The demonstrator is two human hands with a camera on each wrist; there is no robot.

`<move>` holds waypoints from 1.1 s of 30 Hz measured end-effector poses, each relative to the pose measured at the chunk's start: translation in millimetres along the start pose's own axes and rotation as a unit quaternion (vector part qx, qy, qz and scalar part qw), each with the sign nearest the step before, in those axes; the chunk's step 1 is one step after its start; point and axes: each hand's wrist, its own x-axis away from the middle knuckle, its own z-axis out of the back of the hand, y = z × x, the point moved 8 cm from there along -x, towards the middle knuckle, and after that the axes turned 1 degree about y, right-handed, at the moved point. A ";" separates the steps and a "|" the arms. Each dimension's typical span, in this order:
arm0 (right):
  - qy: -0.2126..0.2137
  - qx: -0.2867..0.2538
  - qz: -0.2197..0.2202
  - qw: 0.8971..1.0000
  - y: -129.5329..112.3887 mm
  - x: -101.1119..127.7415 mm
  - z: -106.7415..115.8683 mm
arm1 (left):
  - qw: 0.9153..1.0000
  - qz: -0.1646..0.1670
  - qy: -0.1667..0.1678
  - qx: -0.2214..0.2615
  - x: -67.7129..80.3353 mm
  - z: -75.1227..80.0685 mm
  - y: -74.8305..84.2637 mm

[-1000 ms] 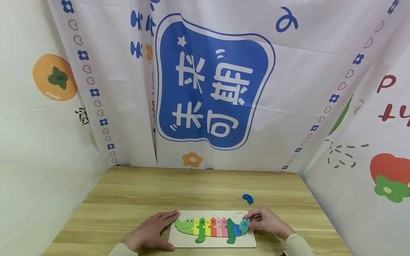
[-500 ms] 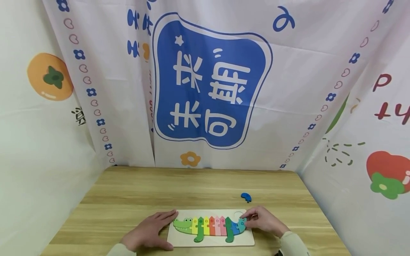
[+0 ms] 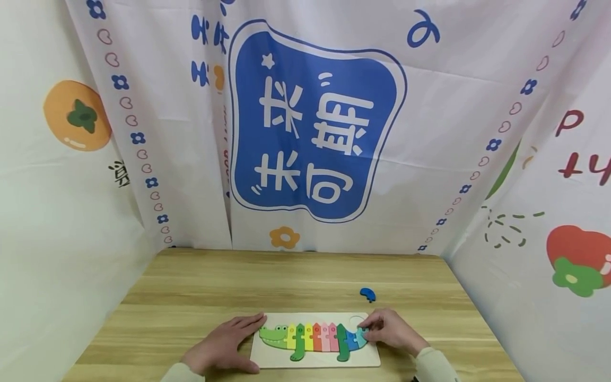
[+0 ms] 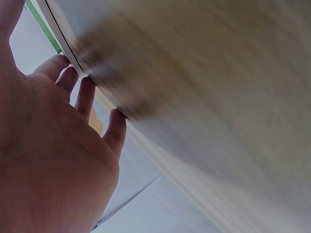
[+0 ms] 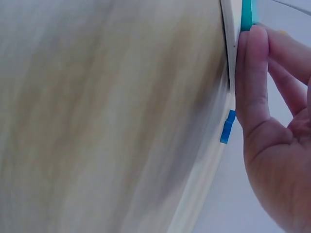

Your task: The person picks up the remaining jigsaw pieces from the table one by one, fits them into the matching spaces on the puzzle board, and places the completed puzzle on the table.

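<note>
a wooden table [image 3: 200, 286] stands before printed white curtains [image 3: 157, 106].

crocodile puzzle board [image 3: 272, 359] | flat on table | teal tail piece [image 3: 361, 336] seated at right end

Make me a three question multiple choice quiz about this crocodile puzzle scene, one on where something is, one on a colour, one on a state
1. Where does the loose blue piece lie?
A. on the table beyond the puzzle board
B. inside the board
C. in the left hand

2. What colour is the crocodile's head piece?
A. red
B. green
C. purple

3. How does the left hand lie?
A. curled in a fist in the air
B. pinching a piece
C. flat, fingers straight, at the board's left end

Answers:
1 A: it sits alone on the wooden table, behind the puzzle board.
2 B: the head at the left end is green.
3 C: the fingers are stretched out flat, while the right hand touches the teal tail piece.
</note>
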 end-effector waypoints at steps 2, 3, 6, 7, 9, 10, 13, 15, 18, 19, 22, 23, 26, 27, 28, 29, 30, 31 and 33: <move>0.006 0.008 0.005 1.000 -0.9 -0.5 0.5 | 1.000 0.000 0.002 0.001 -0.3 1.1 1.1; 0.008 0.012 0.007 1.000 -1.4 -0.7 0.7 | 1.000 0.000 0.002 0.001 -0.4 1.7 1.8; 0.013 0.017 0.007 1.000 -1.3 -1.0 0.9 | 1.000 0.000 0.002 0.002 -0.8 2.8 3.0; 0.014 0.018 0.005 1.000 -0.8 -1.0 0.8 | 1.000 0.000 0.002 0.003 -0.8 3.1 3.5; 0.016 0.018 0.001 1.000 0.1 -1.1 0.7 | 1.000 0.001 0.001 0.004 -0.6 3.2 3.8; 0.016 0.019 -0.001 1.000 0.6 -1.1 0.6 | 1.000 0.002 0.000 0.005 -0.5 3.0 3.8; 0.018 0.024 -0.004 1.000 1.6 -1.6 0.2 | 1.000 0.003 -0.002 0.005 0.1 2.6 4.1; 0.017 0.026 -0.007 0.999 1.8 -1.7 -0.2 | 1.000 0.004 -0.003 0.005 0.1 1.7 3.7; 0.016 0.030 -0.010 0.999 1.4 -1.8 -0.9 | 1.000 0.005 -0.005 0.003 0.0 1.0 3.3; 0.016 0.030 -0.011 0.999 1.1 -1.8 -1.1 | 1.000 0.006 -0.006 0.003 0.0 0.7 3.1; 0.017 0.033 -0.008 0.999 -0.6 -2.1 -1.6 | 1.000 0.002 -0.003 0.000 0.4 1.1 3.8; 0.018 0.034 -0.005 0.999 -1.3 -2.2 -1.7 | 1.000 0.001 -0.002 -0.001 0.8 1.4 4.3; 0.020 0.032 -0.005 0.999 -2.6 -2.2 -2.1 | 1.000 0.001 -0.001 -0.001 1.2 1.5 4.3; 0.020 0.031 -0.007 0.999 -2.9 -2.0 -2.2 | 1.000 0.002 -0.001 0.000 1.3 1.5 4.2; 0.020 0.030 -0.009 0.999 -3.1 -1.9 -2.2 | 1.000 0.004 -0.001 0.002 1.0 1.0 3.2; 0.020 0.030 -0.011 0.999 -3.2 -2.0 -2.2 | 1.000 0.001 0.001 0.000 1.0 0.9 2.9; 0.021 0.030 -0.013 0.999 -3.5 -2.3 -2.1 | 1.000 0.001 0.002 0.002 0.7 0.8 2.5; 0.021 0.033 -0.013 0.999 -3.9 -2.6 -2.1 | 1.000 0.000 0.004 0.002 0.7 1.1 2.3; 0.022 0.037 -0.014 0.999 -4.5 -3.4 -2.0 | 1.000 -0.002 0.008 0.001 0.5 1.6 2.1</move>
